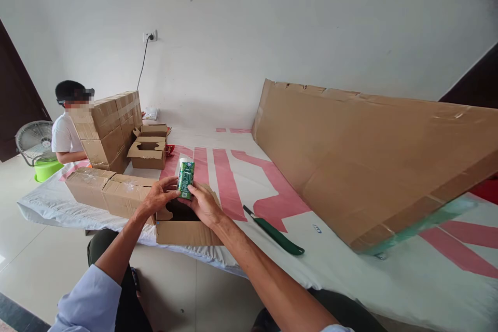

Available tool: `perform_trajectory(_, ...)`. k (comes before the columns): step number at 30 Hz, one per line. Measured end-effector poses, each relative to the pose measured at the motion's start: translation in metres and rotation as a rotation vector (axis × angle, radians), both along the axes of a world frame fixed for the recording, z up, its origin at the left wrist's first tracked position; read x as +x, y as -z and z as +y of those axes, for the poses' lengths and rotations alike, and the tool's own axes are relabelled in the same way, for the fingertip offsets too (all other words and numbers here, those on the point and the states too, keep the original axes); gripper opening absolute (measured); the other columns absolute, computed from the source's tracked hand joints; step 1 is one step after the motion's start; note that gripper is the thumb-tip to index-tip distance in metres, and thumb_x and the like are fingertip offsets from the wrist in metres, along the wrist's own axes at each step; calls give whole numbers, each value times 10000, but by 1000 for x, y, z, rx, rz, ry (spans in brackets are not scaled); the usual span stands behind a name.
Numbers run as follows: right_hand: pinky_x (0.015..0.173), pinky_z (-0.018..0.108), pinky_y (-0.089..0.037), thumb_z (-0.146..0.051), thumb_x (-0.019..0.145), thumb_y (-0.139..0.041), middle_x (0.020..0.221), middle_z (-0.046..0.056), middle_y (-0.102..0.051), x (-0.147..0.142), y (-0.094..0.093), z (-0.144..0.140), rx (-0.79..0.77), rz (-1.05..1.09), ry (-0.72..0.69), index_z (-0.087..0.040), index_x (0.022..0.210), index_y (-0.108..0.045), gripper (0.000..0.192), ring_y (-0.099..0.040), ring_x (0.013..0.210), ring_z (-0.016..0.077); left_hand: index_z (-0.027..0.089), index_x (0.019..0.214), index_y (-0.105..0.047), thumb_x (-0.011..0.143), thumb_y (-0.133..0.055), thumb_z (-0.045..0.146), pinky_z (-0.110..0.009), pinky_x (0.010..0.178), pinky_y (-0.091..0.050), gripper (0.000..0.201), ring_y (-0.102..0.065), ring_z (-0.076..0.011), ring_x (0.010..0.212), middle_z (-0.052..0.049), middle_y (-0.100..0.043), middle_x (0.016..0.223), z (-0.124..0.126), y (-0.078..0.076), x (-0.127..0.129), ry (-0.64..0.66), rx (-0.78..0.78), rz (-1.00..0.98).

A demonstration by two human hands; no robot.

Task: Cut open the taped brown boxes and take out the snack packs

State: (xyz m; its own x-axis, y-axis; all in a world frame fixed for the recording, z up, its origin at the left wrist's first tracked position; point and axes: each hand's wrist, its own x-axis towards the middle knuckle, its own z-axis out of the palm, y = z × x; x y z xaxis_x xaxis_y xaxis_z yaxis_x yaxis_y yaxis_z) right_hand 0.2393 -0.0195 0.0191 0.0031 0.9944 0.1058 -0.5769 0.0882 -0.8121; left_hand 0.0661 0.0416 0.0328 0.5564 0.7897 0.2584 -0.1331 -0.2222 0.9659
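Note:
A small green printed carton (185, 180) with a white top stands upright between my hands, its printed face towards me. My left hand (162, 194) grips its left side with the fingers curled behind it. On the other side, my right hand (204, 203) has its thumb on the lower front and its fingers around the lower edge. Directly below is an open cardboard box (189, 232) at the table's front edge. Its dark inside is mostly hidden by my hands, so I cannot tell what it contains.
Closed cardboard boxes (111, 189) lie left of the open one, with stacked boxes (107, 127) behind. Two open boxes (147, 157) stand beside the stack. A long dark-green tool (278, 236) lies right. A large cardboard sheet (369, 161) leans there. A person (66, 132) sits left.

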Motion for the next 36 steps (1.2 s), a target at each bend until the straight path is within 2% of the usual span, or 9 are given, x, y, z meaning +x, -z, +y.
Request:
perform_trajectory(3,880,451,-632,-466,752,-877,1046,29,-795,8,-4,-3,40,28,37,-274,999,-776,328,-721,987,252,174,1355,-741,792,-936,416,-444,1006,-576,643,-741,-320,1158,-159,-790,1252,-15,-7,-3,-33,132,149)
perform_trajectory(6,880,453,-634,-463,772,-872,1025,13,-784,28,-10,-6,70,61,143,-283,995,-755,309,-710,967,241,204,1372,-737,843,-884,392,-454,1045,-558,580,-708,-342,1241,-149,-765,1346,-41,-19,-7,-56,359,459)
perform_trajectory(10,867,412,-633,-510,777,-895,1088,12,-758,65,-17,-9,142,35,299,-281,1001,-733,360,-694,996,214,219,1354,-734,827,-897,440,-448,1088,-545,594,-705,-360,1279,-126,-768,1358,-77,-36,-3,147,607,966)
perform_trajectory(14,862,403,-631,-543,738,-927,1099,13,-737,102,-11,-12,158,-19,479,-277,1019,-728,435,-689,1006,199,209,1104,-776,904,-771,262,-412,904,-582,208,-786,-331,1042,-105,-832,1091,-94,-40,15,246,766,1309)
perform_trajectory(19,814,391,-639,-528,655,-949,1017,3,-726,139,16,-9,65,-25,720,-244,980,-706,495,-694,924,184,181,989,-743,867,-695,27,-399,889,-532,202,-774,-272,882,-99,-816,906,-81,-44,40,187,1142,1294)
perform_trajectory(24,741,335,-625,-497,563,-932,979,-4,-734,162,49,-1,-61,9,866,-237,984,-703,545,-695,877,178,178,972,-757,904,-661,23,-434,1055,-452,195,-737,-271,1004,-120,-814,966,-25,-73,44,70,1460,1220)
perform_trajectory(27,707,327,-614,-497,564,-909,971,-11,-728,163,63,4,-134,-80,806,-253,1005,-700,546,-686,855,179,183,943,-771,888,-647,20,-427,1029,-448,212,-728,-270,1023,-137,-813,991,20,-88,28,-11,1414,1305)
perform_trajectory(30,701,322,-598,-538,591,-878,980,1,-733,154,71,15,-152,-223,692,-252,1034,-695,559,-680,842,183,183,906,-773,881,-635,18,-409,973,-464,217,-742,-267,1009,-135,-813,983,52,-93,0,-72,1233,1417)
perform_trajectory(36,798,375,-615,-530,631,-845,1004,36,-760,121,69,53,-115,-409,429,-229,1100,-726,570,-699,872,212,226,929,-775,914,-669,118,-332,810,-477,152,-754,-271,974,-86,-812,956,62,-93,-43,-167,929,1485)
